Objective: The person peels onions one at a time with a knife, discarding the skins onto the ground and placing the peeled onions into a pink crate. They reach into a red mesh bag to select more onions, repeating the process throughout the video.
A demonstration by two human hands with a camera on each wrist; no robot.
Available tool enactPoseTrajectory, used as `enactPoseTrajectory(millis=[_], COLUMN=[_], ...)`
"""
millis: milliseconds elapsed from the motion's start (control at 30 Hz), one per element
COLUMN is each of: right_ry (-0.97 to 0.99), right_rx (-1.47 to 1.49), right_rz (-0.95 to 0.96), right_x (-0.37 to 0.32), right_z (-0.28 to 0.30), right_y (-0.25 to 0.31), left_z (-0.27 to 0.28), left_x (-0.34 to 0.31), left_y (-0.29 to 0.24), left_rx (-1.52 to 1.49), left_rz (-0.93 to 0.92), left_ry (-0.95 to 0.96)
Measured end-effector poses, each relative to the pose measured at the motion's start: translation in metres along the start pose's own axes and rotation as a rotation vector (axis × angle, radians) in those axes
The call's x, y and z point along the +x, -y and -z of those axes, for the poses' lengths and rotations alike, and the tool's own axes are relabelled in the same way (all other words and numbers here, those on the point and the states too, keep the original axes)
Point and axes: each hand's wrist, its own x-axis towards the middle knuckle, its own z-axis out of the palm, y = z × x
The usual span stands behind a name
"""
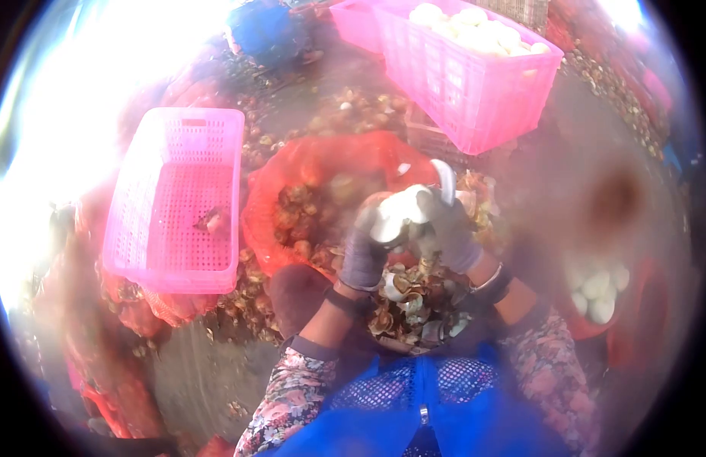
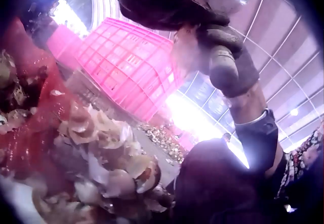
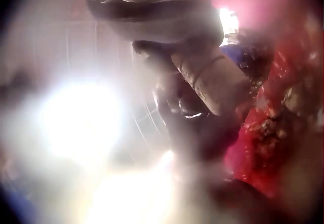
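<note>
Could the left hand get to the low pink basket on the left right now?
Probably yes, once freed: the left hand grips a white piece together with the right hand. Only the open red sack lies between it and the pink basket; nothing stands above that.

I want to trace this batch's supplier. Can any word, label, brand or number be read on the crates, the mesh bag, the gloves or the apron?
None: no text is readable in any view.
The near pink crate, far pink crate and red mesh bag show no label.
The gloved left hand, its white piece, the right hand and the blue apron show none.
Both wrist views are too blurred for small print.
</note>
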Motion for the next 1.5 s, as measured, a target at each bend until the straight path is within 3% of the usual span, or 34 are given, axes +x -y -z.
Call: enactPoseTrajectory(millis=[33,100,133,200,233,300,367,400,533,600,667,733,800,833,933,1000,1067,1133,1300,1500], right_ry=[-0.017,-0.072,-0.102,-0.12,-0.109,-0.298,-0.437,-0.479,-0.331,-0.222,-0.081,0.037,0.059,0.026,-0.013,-0.003,0.086,0.165,0.102,0.077], right_rx=[0.123,0.51,0.636,0.621,0.624,0.517,0.575,0.686,0.724,0.647,0.466,0.261,0.059,-0.035,0.076,0.153,0.182,0.11,-0.386,-0.398], right_rz=[-0.073,-0.358,-0.463,-0.519,-0.605,-0.367,-0.345,-0.449,-0.555,-0.586,-0.517,-0.31,-0.156,-0.132,-0.293,-0.371,-0.435,-0.387,0.116,0.062], right_x=[0.002,0.005,0.006,0.003,0.001,0.002,0.01,0.017,0.02,0.016,0.007,-0.005,-0.012,-0.017,-0.008,-0.005,-0.007,-0.01,-0.01,-0.015], right_z=[0.0,0.0,0.0,0.005,0.011,0.011,0.039,0.067,0.056,0.038,0.01,-0.014,-0.026,-0.025,-0.017,-0.013,-0.008,-0.005,-0.008,-0.015], right_y=[0.001,0.013,0.018,0.025,0.018,0.019,-0.004,-0.029,0.01,0.019,0.016,-0.016,-0.012,0.0,0.002,0.016,0.038,0.041,0.008,-0.027], left_z=[0.004,0.001,0.003,0.008,0.007,0.013,0.022,0.025,0.04,0.017,0.005,0.023,0.041,0.048,0.009,0.005,0.012,0.007,0.004,-0.003], left_x=[0.003,0.0,0.001,0.0,-0.001,-0.002,-0.003,-0.009,0.003,-0.003,-0.004,0.003,0.01,0.014,0.005,0.0,0.008,0.002,0.001,-0.005], left_y=[0.003,0.003,0.003,0.003,0.005,0.006,-0.004,-0.02,-0.018,-0.02,-0.026,-0.003,0.015,0.02,-0.012,-0.013,-0.008,-0.01,-0.014,-0.013], left_rx=[-0.038,0.24,0.119,-0.127,0.063,0.025,-0.183,-0.301,-0.562,-0.229,-0.576,0.082,0.445,0.477,0.697,0.158,0.633,0.777,0.638,0.713], left_rz=[-0.048,-0.162,-0.114,-0.017,-0.101,-0.125,-0.118,-0.082,-0.024,-0.137,-0.021,-0.146,-0.205,-0.21,-0.261,-0.243,-0.357,-0.355,-0.325,-0.387], left_ry=[0.082,0.047,0.059,0.066,0.036,-0.042,-0.104,0.004,0.153,-0.041,0.039,-0.104,-0.122,-0.071,-0.019,0.019,-0.05,-0.033,-0.123,-0.181])
